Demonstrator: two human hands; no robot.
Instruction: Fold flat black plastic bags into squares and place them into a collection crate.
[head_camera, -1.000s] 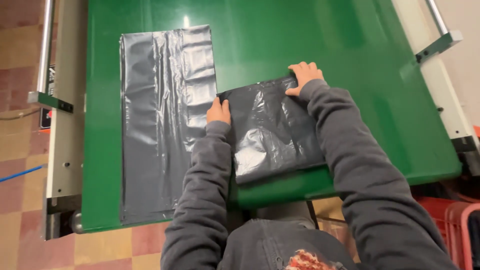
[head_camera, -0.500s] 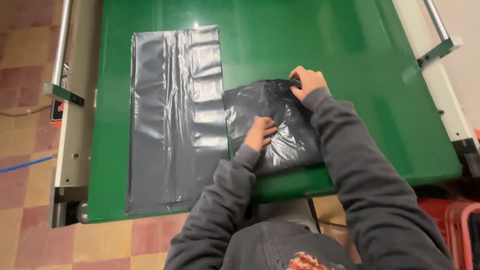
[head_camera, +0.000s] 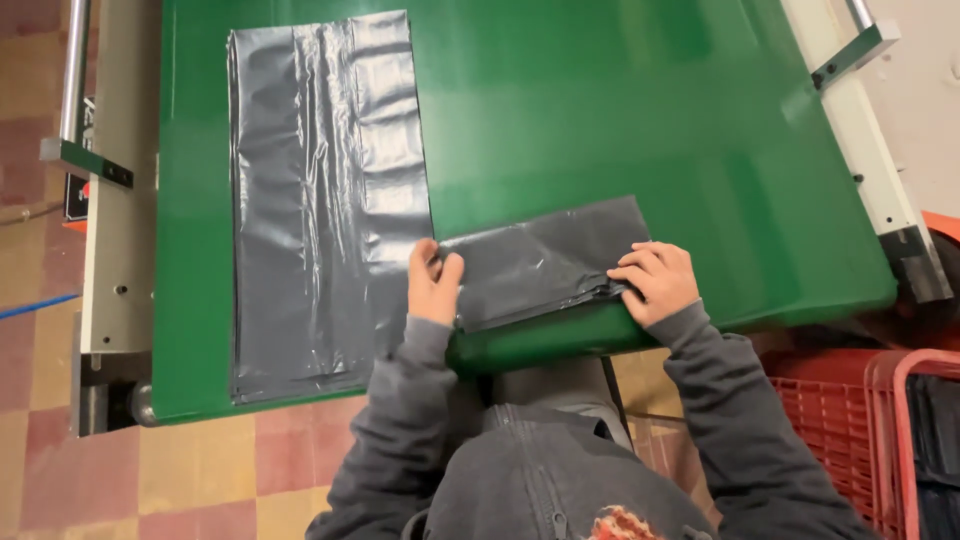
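Observation:
A folded dark grey plastic bag (head_camera: 545, 260) lies near the front edge of the green conveyor belt (head_camera: 620, 110). My left hand (head_camera: 433, 283) pinches its left end with the fingers curled over the edge. At the bag's right end my right hand (head_camera: 657, 281) holds the fold, fingers pressed on top. A long flat stack of the same grey bags (head_camera: 320, 200) lies spread out to the left, touching the folded bag's left end.
Grey metal side rails run along the belt's left (head_camera: 105, 200) and right (head_camera: 865, 120). A red plastic crate (head_camera: 850, 420) stands at the lower right. Checkered floor tiles (head_camera: 220, 480) show below the belt's front edge.
The bag has been folded smaller and now sits narrower, closer to the front edge. My right hand came down from the far corner to the right end; my left moved to the left end.

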